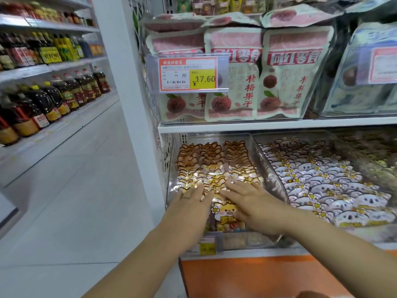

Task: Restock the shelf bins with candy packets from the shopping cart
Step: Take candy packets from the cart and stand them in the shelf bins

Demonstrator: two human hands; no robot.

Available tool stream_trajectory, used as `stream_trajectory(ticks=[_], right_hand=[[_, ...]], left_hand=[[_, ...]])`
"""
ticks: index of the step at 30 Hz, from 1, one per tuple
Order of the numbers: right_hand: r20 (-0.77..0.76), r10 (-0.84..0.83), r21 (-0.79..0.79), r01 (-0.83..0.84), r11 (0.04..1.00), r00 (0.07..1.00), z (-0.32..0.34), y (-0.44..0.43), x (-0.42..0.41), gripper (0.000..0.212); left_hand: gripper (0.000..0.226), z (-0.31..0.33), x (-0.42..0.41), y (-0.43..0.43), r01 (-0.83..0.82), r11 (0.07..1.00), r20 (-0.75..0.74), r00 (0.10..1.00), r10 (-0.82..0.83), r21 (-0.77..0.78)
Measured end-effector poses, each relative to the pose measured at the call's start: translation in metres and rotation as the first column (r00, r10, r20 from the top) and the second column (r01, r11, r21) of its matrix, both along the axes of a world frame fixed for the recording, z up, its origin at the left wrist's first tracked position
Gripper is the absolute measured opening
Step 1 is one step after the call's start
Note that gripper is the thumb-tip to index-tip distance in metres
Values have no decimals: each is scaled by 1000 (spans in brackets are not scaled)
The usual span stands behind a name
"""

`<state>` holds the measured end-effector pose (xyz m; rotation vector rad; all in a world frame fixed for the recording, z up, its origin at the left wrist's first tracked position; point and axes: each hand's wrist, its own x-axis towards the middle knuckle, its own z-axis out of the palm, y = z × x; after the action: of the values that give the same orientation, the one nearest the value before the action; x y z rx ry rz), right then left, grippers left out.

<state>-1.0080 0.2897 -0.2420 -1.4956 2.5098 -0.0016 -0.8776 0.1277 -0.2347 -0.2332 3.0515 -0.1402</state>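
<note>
The gray floor fills the left side. Far left, long racks hold rows of dark bottles. A tall white post stands between the racks and the candy shelf.

On top of the shelf stand big pink bags with red fruit pictures. Blue bags stand just beside them on the right. A big price tag with a yellow patch hangs in front of the pink bags.

Under the shelf sit two see-through bins side by side. The right bin is full of white packets with yellow flowers. The left bin is full of orange candy packets in three neat rows, standing one behind another. Below the bins is an orange base.

Both arms reach into the left bin. The left hand lies flat on the front packets, its fingers straight and a little spread. The right hand lies flat just beside it, the same way. Neither hand grabs anything; they only press on the packets. One packet with a cat face shows between the two hands. A small yellow tag sits on the front of the bin.
</note>
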Motion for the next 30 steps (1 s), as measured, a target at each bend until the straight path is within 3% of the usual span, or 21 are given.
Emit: stream_trajectory(ticks=[6,10,14,17,21,28,30], right_hand=[[-85,-58,6,59,998,995,-14,-9,-1,59],[4,-102,-100,102,990,995,7,-19,-4,67],[-45,-59,-202,49,978,997,24,-67,-25,59],[-75,20,-157,-32,987,997,18,-117,-42,57],[-77,66,-27,-68,997,995,-2,-152,-51,52],[-237,-18,66,35,997,971,-7,-159,-44,63],[-259,-26,25,33,999,966,-1,-164,-41,65]], left_hand=[[81,13,-6,-4,-22,970,191,979,70,-241],[77,20,-3,-3,-6,945,173,983,66,-326],[73,14,-1,-4,13,907,168,984,64,-421],[72,0,0,-6,37,883,217,973,74,-468],[72,-5,1,-8,31,869,157,986,54,-494],[69,-5,7,-6,8,864,135,988,69,-503],[68,-5,7,-5,-4,872,131,988,78,-489]])
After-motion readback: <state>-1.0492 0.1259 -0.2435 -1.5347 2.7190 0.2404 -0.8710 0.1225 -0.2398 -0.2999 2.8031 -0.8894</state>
